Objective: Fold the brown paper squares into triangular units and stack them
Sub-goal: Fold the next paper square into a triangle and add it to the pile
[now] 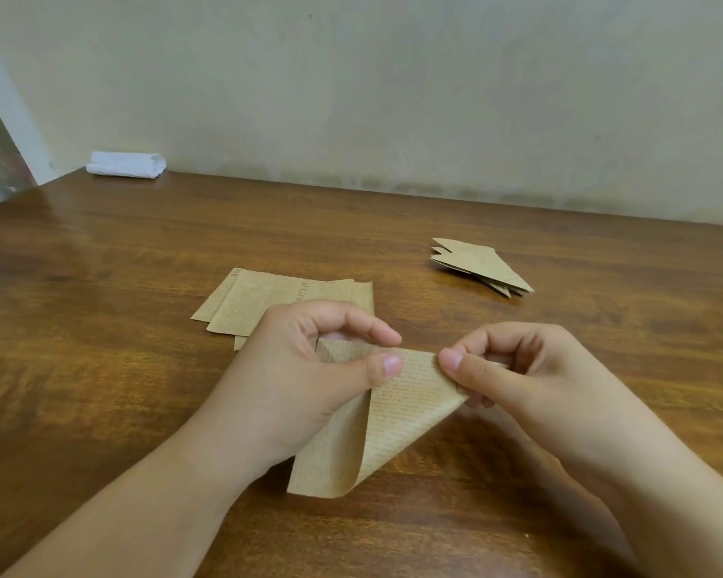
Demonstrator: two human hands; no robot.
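Fingertips [387, 365] of the left hand [305, 369] and right hand [514, 369] both pinch the top edge of a brown paper square [393, 415], held curled above the table [101, 327]. Risk now: uneven corners would skew the crease, misfitting the finished stack [483, 267] well off to the right.

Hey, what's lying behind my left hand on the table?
A loose pile of flat brown sheets lies on the table behind the left hand. Its far and left edges show; the hand covers its near right part, so their number stays unclear.
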